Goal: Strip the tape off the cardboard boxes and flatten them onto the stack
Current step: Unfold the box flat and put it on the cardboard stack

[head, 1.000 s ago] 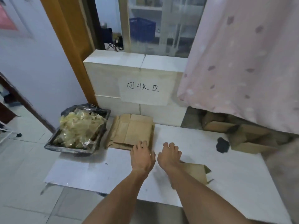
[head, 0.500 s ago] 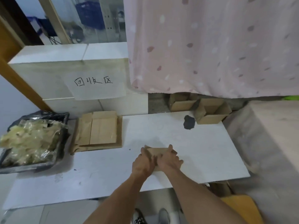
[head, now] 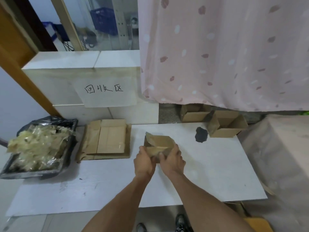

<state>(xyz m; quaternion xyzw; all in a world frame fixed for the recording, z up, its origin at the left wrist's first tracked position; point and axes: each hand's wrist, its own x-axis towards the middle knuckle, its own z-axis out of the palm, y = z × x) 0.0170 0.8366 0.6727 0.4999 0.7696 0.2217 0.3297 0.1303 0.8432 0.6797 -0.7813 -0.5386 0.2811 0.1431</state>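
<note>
A small brown cardboard box is lifted a little above the white board, tilted, with shiny tape on its top face. My left hand grips its near left side and my right hand grips its near right side. Left of it lies the stack of flattened boxes, flat against the white block wall. Two open cardboard boxes, one at the board's far right corner and one behind it, sit under the pink curtain.
A black tray lined with a bag holds a heap of stripped clear tape at the far left. A dark scrap lies on the board near the open box. A paper sign hangs on the white blocks. A pale surface rises at right.
My view swung to the right. Both hands went from resting open near the stack to closing on the small box, and they have raised it off the board.
</note>
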